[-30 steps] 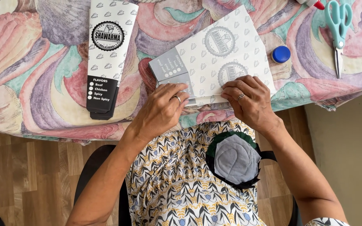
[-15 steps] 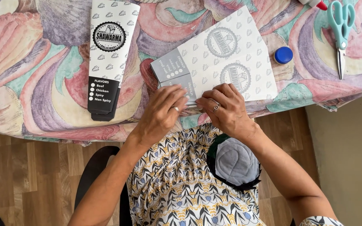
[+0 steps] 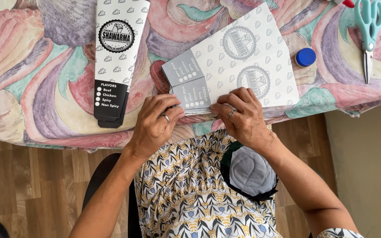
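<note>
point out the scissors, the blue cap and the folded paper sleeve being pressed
scissors (image 3: 368,26), head view, on the teal handles
blue cap (image 3: 305,57), head view, on its round top
folded paper sleeve (image 3: 243,66), head view, on its patterned face

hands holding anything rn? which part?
Both hands, left hand and right hand, pinch the near edge of the flat white patterned paper sleeve at the table edge.

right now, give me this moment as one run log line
left hand: pressing near edge of flat paper sleeve | right hand: pressing same edge | folded sleeve: lying apart on tablecloth | scissors: untouched
</note>
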